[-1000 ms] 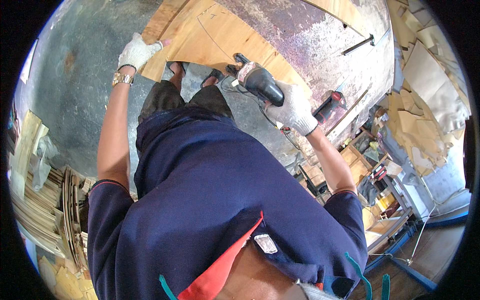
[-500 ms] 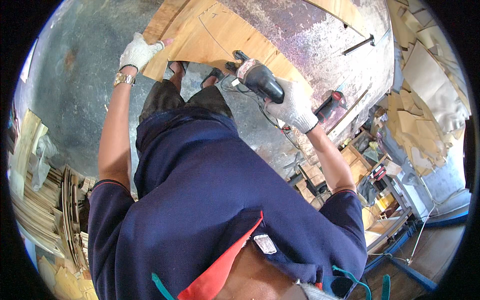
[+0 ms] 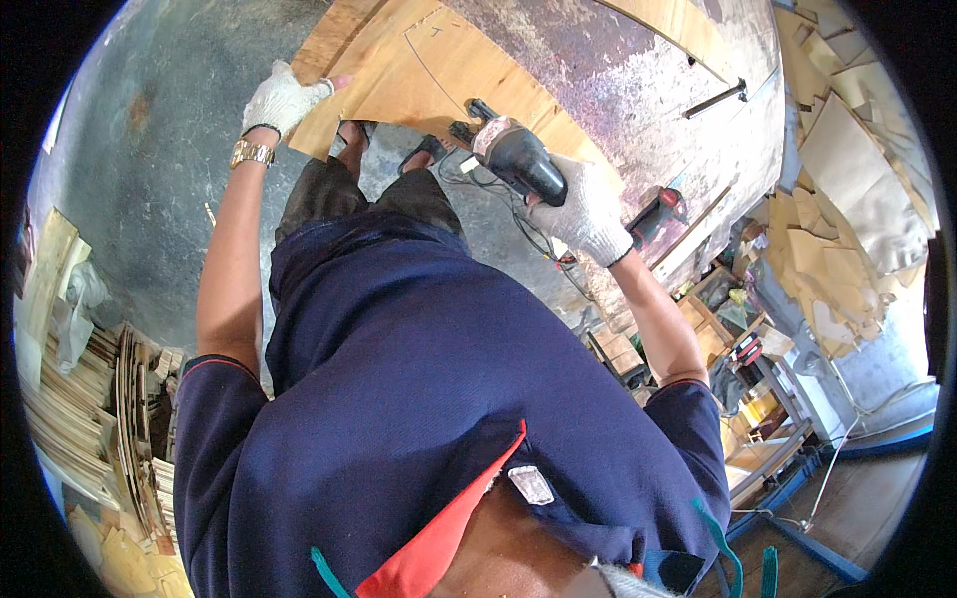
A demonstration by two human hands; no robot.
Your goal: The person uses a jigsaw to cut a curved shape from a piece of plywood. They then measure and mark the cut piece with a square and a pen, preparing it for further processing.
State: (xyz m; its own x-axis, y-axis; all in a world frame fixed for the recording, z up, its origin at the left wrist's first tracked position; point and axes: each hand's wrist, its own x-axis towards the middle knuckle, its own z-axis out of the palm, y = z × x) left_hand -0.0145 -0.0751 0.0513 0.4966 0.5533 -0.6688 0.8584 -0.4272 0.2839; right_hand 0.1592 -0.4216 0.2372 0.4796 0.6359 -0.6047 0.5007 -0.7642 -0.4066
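A plywood board (image 3: 399, 80) with a curved pencil line lies across the top of the view, in front of my legs. At its left edge my left hand (image 3: 282, 100), in a white knitted glove, is closed on the wood, the thumb reaching over the top face. My right hand (image 3: 583, 204), gloved too, wraps round the rear body of a dark jigsaw (image 3: 518, 154). The saw's front end rests at the board's near edge, where the pencil line runs down to it. Its blade is hidden.
Another power tool (image 3: 658, 214) with a red part lies right of my right hand. A dark metal bar (image 3: 713, 100) and more plywood (image 3: 678, 25) are at the upper right. A cable (image 3: 538, 234) hangs below the jigsaw. Stacked wood strips (image 3: 75, 419) stand at left.
The board and my left hand sit slightly farther right in the view. The jigsaw and my right hand stay almost in place; both grips are unchanged.
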